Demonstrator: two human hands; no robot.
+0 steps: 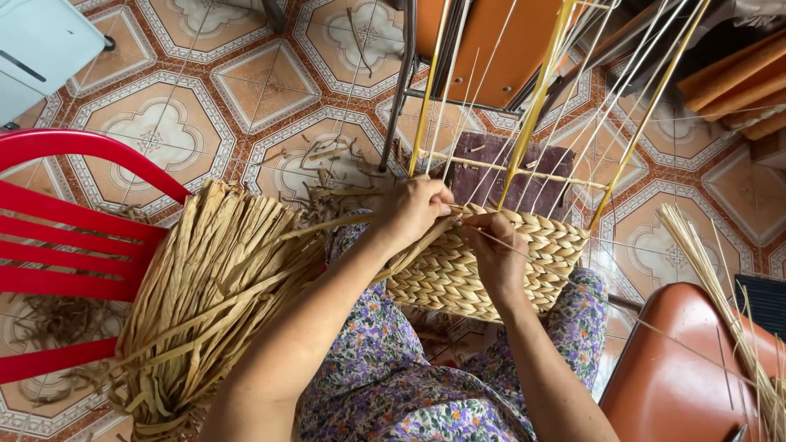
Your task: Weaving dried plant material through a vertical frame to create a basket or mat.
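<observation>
A half-woven straw basket rests on my lap, its braided tan wall facing me. Thin yellow and pale upright stakes rise from its rim. My left hand is closed on a flat tan straw strand at the basket's upper left rim. My right hand pinches the weave at the rim's middle, fingers curled over the top braid. The two hands nearly touch. A thick bundle of dried straw strands lies under my left forearm.
A red plastic chair stands at left. An orange stool with metal legs is ahead, a brown seat with loose pale reeds at lower right. Straw scraps litter the patterned tile floor.
</observation>
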